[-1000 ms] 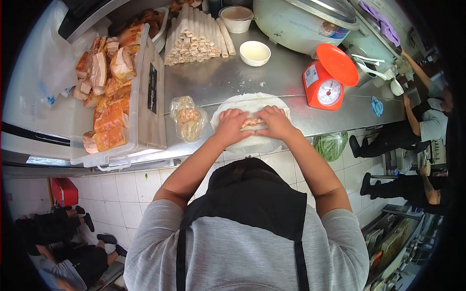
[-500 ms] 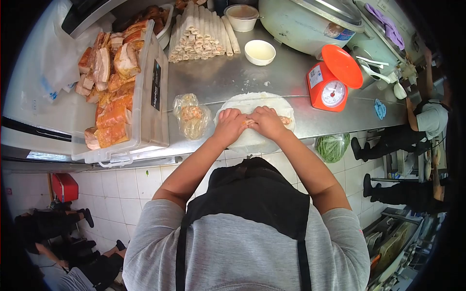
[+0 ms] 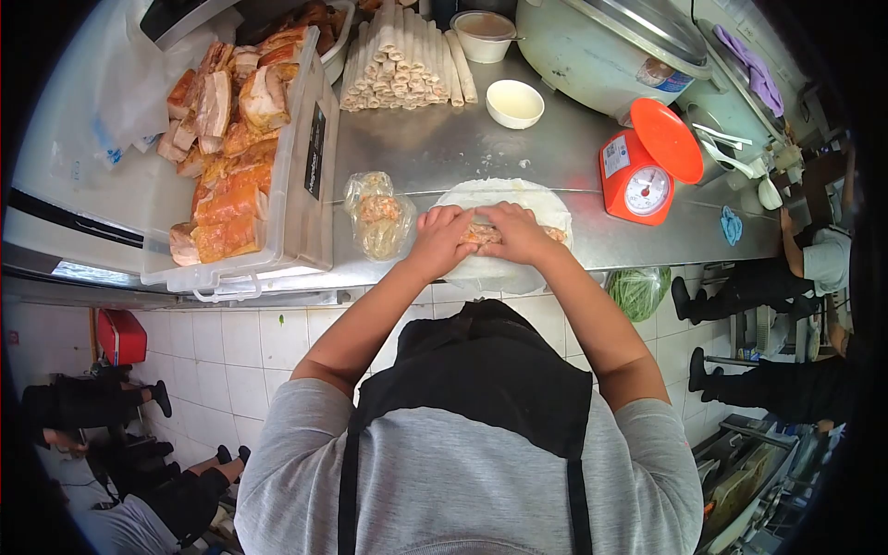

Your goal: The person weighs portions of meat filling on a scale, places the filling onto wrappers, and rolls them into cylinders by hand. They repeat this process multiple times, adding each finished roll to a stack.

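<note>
A round white wrapper sheet [image 3: 504, 191] lies flat on the steel counter in front of me. Across it runs a log of pinkish minced filling [image 3: 482, 234]. My left hand [image 3: 441, 242] curls over the log's left part, fingers bent and pressed on it. On the right part, my right hand [image 3: 514, 233] grips in the same way, thumb turned inward. Filling shows between the hands and past the right one; the rest is under my fingers. Left of the wrapper sits a clear plastic bag [image 3: 382, 215] with more of the minced filling.
A plastic bin [image 3: 298, 199] of roasted pork pieces stands left. Behind are stacked pale rolls [image 3: 393, 60], a white bowl [image 3: 515, 104] and a large lidded tub [image 3: 601, 55]. A red scale [image 3: 636, 185] stands right. Other people [image 3: 814, 254] are at far right and lower left.
The counter items sit slightly farther right in view. My hands have drawn slightly apart on the filling, and more of it shows between them.
</note>
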The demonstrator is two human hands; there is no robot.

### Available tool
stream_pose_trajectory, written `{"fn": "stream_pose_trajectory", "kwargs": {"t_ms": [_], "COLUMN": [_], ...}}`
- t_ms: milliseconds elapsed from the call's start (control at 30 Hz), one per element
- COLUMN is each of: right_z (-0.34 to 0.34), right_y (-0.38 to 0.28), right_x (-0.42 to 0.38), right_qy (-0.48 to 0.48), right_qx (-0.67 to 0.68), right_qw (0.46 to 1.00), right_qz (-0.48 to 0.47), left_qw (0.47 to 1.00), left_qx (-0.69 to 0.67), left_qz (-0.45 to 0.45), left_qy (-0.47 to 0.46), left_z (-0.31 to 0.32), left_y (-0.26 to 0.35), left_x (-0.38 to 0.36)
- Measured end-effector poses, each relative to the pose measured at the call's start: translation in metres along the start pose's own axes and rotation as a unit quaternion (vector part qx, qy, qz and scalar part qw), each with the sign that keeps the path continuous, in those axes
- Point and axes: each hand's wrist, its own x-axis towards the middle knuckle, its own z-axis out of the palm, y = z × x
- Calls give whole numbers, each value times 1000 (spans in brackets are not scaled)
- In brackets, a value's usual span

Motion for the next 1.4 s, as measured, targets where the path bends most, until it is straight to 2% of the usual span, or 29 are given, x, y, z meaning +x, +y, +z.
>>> {"fn": "stream_pose_trajectory", "kwargs": {"t_ms": [100, 200, 300, 400, 500, 600, 700, 800, 900, 1000, 1100, 1200, 1400], "right_z": [11, 3, 1, 2, 6, -3, -3, 6, 4, 15, 17, 4, 20], "right_y": [0, 1, -5, -12, -4, -9, -9, -8, -13, -15, -13, -19, -12], "right_x": [4, 2, 3, 9, 11, 9, 10, 13, 12, 13, 15, 12, 17], "right_qy": [-35, -62, 14, -80, -84, -44, -81, -116, -51, -58, -95, 6, -76], "right_qx": [-27, -13, -15, -25, -22, 67, 80, 41, 78, -12, -21, 56, 34], "right_qw": [999, 998, 999, 996, 996, 997, 993, 992, 996, 998, 994, 997, 996], "right_qz": [-5, -16, -30, -10, -23, 4, -25, -11, 2, -27, -40, -56, -38], "left_qw": [998, 996, 1000, 998, 997, 997, 998, 998, 999, 997, 997, 997, 998], "left_qx": [1, 2, 9, 2, 6, 7, -35, -11, -9, 10, 3, -5, -6], "left_qz": [7, 17, 1, 3, 13, -7, 2, -5, -24, -13, -16, -31, -28], "left_qy": [-68, -93, -20, -61, -71, -76, -44, -64, -33, -79, -72, -77, -57], "left_z": [-1, -5, -11, -14, -12, -24, -22, -13, -22, -21, -16, -28, -23], "left_y": [-7, -14, -7, -12, -18, -12, -16, -26, -18, -21, -28, -24, -32], "left_x": [1, -1, 0, 0, -3, 0, -3, -9, -7, -7, -12, -10, -15]}}
